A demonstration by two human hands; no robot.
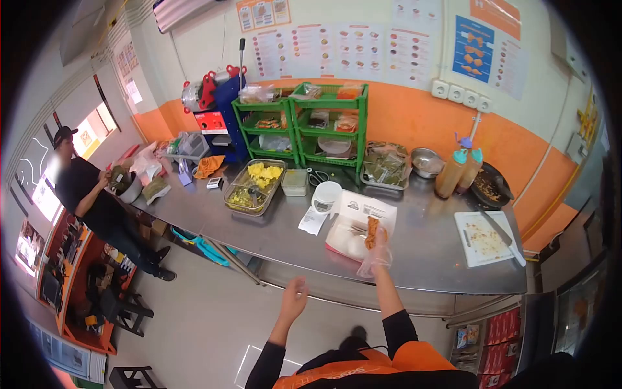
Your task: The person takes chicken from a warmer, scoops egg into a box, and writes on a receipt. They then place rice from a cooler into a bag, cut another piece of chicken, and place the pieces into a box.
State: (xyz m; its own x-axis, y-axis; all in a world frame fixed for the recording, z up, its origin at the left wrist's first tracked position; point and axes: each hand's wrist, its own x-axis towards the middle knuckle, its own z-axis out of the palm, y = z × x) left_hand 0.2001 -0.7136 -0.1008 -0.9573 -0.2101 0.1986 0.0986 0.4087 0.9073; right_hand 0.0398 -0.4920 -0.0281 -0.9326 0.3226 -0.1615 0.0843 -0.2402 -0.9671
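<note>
In a clear plastic glove, my right hand (380, 249) is closed on a browned piece of fried chicken (372, 232). It holds the piece over the right side of an open white paper meal box (342, 228), whose lid stands up at the back. Inside the box is a white mound (356, 246), probably wrapped rice, and something like a fork lies behind it. My bare left hand (295, 297) hangs in front of the table edge, fingers loosely extended, holding nothing. Behind the box are a white round tub (326, 194) and a printed paper slip (312, 221).
On the steel table (285, 236) stand a glass tray of yellow food (254, 188), green racks (330, 123), sauce bottles (451, 174) and a pan (490, 188). A knife (500, 235) lies across a cutting board (476, 240) at right. A co-worker (97, 194) stands at far left.
</note>
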